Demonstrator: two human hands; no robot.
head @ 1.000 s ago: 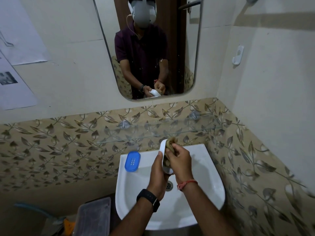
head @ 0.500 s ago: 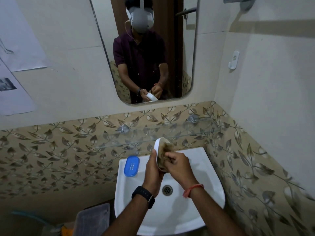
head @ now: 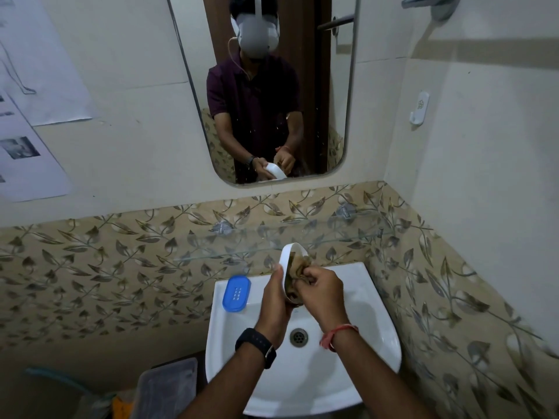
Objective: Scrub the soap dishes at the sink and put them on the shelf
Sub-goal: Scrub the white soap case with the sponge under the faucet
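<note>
Here, a white oval plastic soap dish (head: 286, 257) is scrubbed above the white ceramic sink (head: 367, 334).
The dish is held upright on its edge over the basin, just below the clear glass shelf (head: 242, 238), and is gripped from behind by the left hand (head: 276, 302), with the thumb laid against its rim. A crumpled brown cloth (head: 298, 269) is pinched in the curled fingers of the right hand (head: 323, 293) and pressed into the dish's hollow. A blue oval plastic soap dish (head: 237, 293) is laid flat on the sink's rear left corner, apart from both hands. The round metal drain (head: 299, 336) is seen between the two wrists.
</note>
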